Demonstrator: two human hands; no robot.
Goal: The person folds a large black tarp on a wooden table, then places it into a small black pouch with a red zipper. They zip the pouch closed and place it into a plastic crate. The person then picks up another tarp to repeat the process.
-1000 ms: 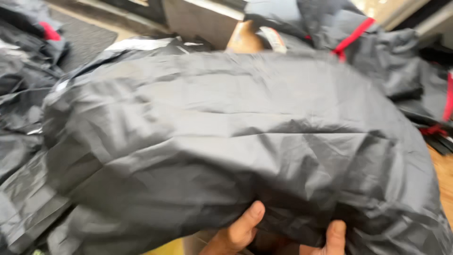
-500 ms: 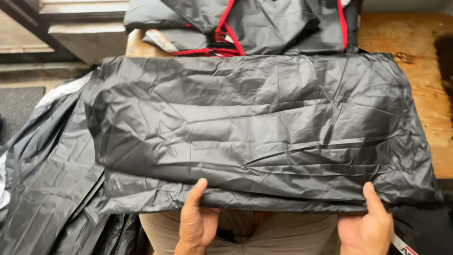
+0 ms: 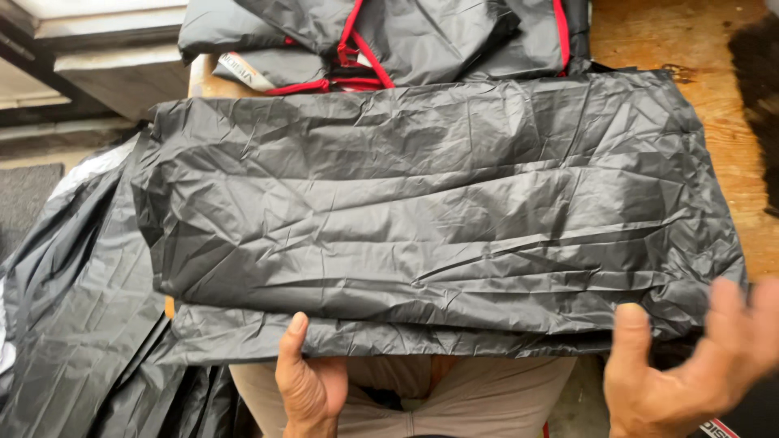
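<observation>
A large folded sheet of crinkled black fabric (image 3: 438, 211) lies flat across a wooden table (image 3: 690, 40), spanning most of the view. My left hand (image 3: 308, 381) grips its near edge from below, thumb resting on top of the lower layer. My right hand (image 3: 690, 365) is at the sheet's near right corner, fingers spread and blurred, thumb against the edge; whether it holds the fabric is unclear. Beyond the sheet lie folded grey covers with red trim (image 3: 389, 40).
More loose black fabric (image 3: 73, 324) hangs and piles off the table's left side. A dark patch (image 3: 755, 73) sits at the table's far right. Beige trousers (image 3: 454, 397) show below the sheet's near edge. A grey mat (image 3: 24, 195) lies on the floor at left.
The bundled fabric has been laid out flat and folded into a long rectangle. My hands have moved apart along its near edge, and the right hand has opened at the corner.
</observation>
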